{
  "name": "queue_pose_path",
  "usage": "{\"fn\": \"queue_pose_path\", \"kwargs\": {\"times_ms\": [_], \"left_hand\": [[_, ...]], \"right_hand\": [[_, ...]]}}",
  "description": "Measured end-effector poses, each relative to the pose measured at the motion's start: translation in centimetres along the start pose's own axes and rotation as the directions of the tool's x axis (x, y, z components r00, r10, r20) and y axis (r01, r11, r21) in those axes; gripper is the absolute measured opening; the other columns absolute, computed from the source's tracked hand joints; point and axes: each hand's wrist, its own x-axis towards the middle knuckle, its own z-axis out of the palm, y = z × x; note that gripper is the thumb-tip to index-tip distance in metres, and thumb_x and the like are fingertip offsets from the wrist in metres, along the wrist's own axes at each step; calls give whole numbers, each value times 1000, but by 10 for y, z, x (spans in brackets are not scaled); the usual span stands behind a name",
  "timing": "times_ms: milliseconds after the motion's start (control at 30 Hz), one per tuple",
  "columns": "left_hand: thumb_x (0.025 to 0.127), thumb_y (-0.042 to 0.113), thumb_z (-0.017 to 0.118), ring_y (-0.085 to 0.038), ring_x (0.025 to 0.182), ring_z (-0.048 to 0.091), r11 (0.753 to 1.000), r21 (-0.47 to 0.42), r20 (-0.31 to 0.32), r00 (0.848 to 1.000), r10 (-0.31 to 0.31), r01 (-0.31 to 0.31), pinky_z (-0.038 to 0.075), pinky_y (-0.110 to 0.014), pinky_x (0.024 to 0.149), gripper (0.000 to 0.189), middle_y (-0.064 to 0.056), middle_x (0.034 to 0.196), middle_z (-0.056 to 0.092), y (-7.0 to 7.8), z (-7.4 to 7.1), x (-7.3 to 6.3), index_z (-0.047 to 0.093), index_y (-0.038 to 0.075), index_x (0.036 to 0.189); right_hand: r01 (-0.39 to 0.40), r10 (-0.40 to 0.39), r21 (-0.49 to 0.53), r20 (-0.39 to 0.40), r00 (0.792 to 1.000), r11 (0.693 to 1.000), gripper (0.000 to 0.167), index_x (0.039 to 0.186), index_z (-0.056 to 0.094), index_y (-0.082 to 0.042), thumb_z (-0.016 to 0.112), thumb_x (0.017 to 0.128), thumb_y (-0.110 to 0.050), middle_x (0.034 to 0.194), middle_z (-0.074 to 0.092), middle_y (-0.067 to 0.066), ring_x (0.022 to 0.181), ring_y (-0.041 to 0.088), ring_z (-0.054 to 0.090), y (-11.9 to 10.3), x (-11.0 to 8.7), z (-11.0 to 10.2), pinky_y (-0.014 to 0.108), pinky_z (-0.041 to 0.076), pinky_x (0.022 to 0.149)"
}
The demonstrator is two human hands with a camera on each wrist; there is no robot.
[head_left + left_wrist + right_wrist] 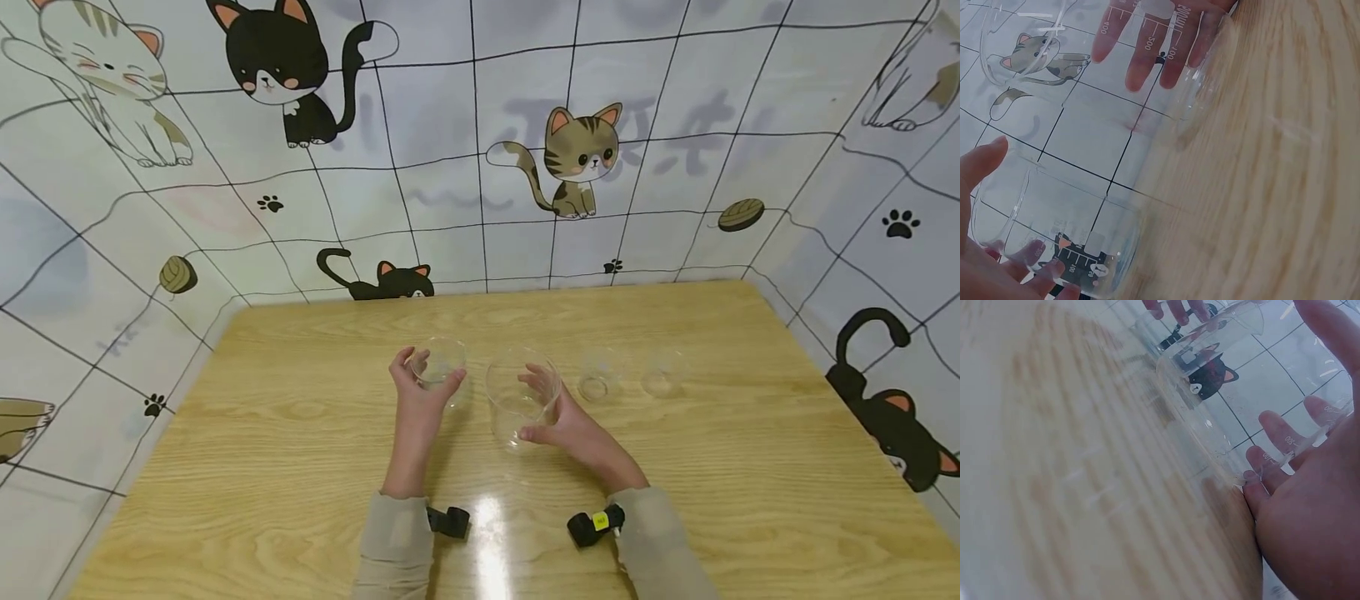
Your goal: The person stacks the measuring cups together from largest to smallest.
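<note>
A clear glass beaker (441,363) is gripped by my left hand (420,402), thumb on its right side and fingers on its left. In the left wrist view, printed scale marks show on that beaker (1085,219). Just to the right, my right hand (573,427) holds a larger clear beaker (512,408) around its right side, thumb toward me and fingers behind. Its 500 ml scale shows in the left wrist view. The larger beaker (1207,419) fills the upper right of the right wrist view. Both look upright, with a small gap between them.
Two smaller clear glass vessels (595,385) stand in a row to the right of my right hand, the farther one (663,379) fainter. The wooden table (300,467) ends at a back wall (442,192) printed with cats; similar side walls flank it.
</note>
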Motion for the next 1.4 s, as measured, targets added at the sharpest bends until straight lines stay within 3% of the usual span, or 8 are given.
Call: {"fn": "queue_pose_path", "kwargs": {"times_ms": [133, 367, 567, 767, 1000, 1200, 1400], "left_hand": [[71, 35, 73, -26, 129, 23, 999, -22, 18, 999, -30, 30, 22, -40, 103, 86, -3, 137, 33, 8, -4, -1, 15, 18, 132], [77, 25, 71, -26, 129, 25, 1000, 8, 73, 997, -17, 16, 20, -42, 104, 82, -10, 139, 31, 25, -10, -9, 17, 8, 136], [72, 36, 73, -23, 127, 27, 999, 16, 88, 995, -39, 38, 24, -41, 103, 83, -6, 139, 29, 10, -14, -2, 24, 20, 137], [71, 43, 71, -20, 125, 29, 1000, -2, 114, 993, -15, 16, 27, -41, 101, 81, -5, 138, 31, -10, -19, 0, 27, 27, 137], [82, 32, 64, -17, 129, 26, 990, -141, 172, 985, 6, 18, 24, -40, 103, 70, -3, 141, 29, -8, -26, -2, 23, 26, 138], [87, 27, 58, -22, 132, 20, 984, -174, 197, 980, -1, 35, 19, -44, 104, 65, -3, 142, 27, 4, -29, -10, 20, 17, 139], [83, 42, 58, -12, 130, 22, 983, -173, 179, 983, -23, 55, 16, -43, 105, 59, 7, 138, 32, -19, -29, -2, 29, 30, 134]], "right_hand": [[5, -5, -15, 10, 1000, 1000, 85, 141, 11, -28, 68, 79, -13, 145, 19, 8, 133, 27, 12, -3, 2, -1, 58, 10, 100], [-19, 19, 8, 23, 1000, 1000, 86, 142, 10, -23, 67, 79, -10, 145, 17, 13, 133, 32, 10, -22, -3, 1, 59, 11, 100], [-35, 35, 3, 10, 999, 999, 86, 142, 10, -23, 68, 79, -15, 145, 17, 14, 132, 31, 13, -28, -7, 2, 56, 11, 101], [-36, 35, 16, 12, 999, 999, 86, 142, 11, -22, 68, 78, -11, 145, 17, 14, 133, 30, 14, -24, -8, 0, 56, 10, 102], [-34, 34, 20, 11, 999, 999, 86, 142, 11, -23, 68, 78, -9, 146, 17, 13, 133, 28, 13, -24, -6, 1, 55, 10, 102], [-36, 36, 7, 9, 999, 999, 87, 142, 11, -22, 69, 78, -13, 146, 17, 13, 133, 29, 14, -23, -6, 2, 55, 12, 101], [-38, 38, 14, 5, 999, 999, 85, 141, 11, -21, 67, 78, -9, 145, 18, 13, 133, 29, 14, -22, -5, 3, 55, 13, 102]]}}
